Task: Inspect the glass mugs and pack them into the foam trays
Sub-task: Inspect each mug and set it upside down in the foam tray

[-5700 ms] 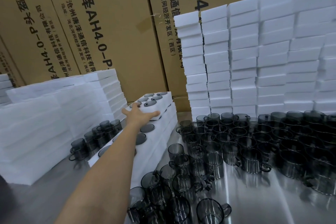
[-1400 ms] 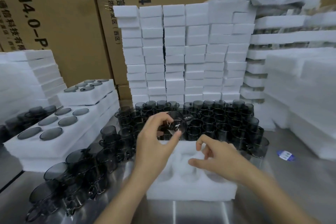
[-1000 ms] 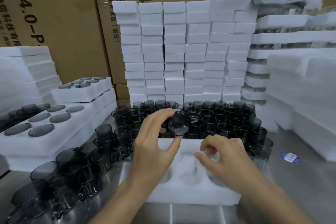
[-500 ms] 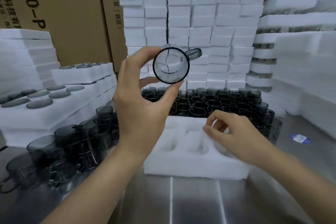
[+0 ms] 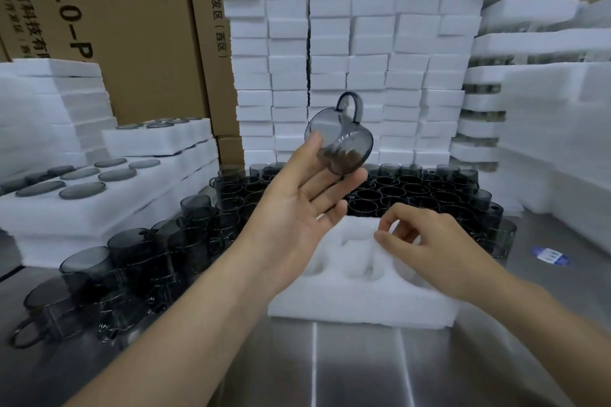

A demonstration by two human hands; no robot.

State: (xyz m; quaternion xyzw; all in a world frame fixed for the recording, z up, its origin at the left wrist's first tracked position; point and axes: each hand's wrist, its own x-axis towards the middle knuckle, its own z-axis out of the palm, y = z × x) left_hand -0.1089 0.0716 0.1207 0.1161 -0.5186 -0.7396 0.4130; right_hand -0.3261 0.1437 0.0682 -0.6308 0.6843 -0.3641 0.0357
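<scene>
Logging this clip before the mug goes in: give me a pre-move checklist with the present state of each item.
1. Grip: left hand pinches the mug between thumb and fingertips: ok.
2. Mug pose: tilted, handle uppermost, not lined up with the foam tray: not ok.
3. Room: visible cavities empty: ok.
4. Tray steadied: right hand rests on it: ok.
5. Cavities under the right hand: hidden: cannot tell.
6. Cracks or chips in the glass: cannot tell.
</scene>
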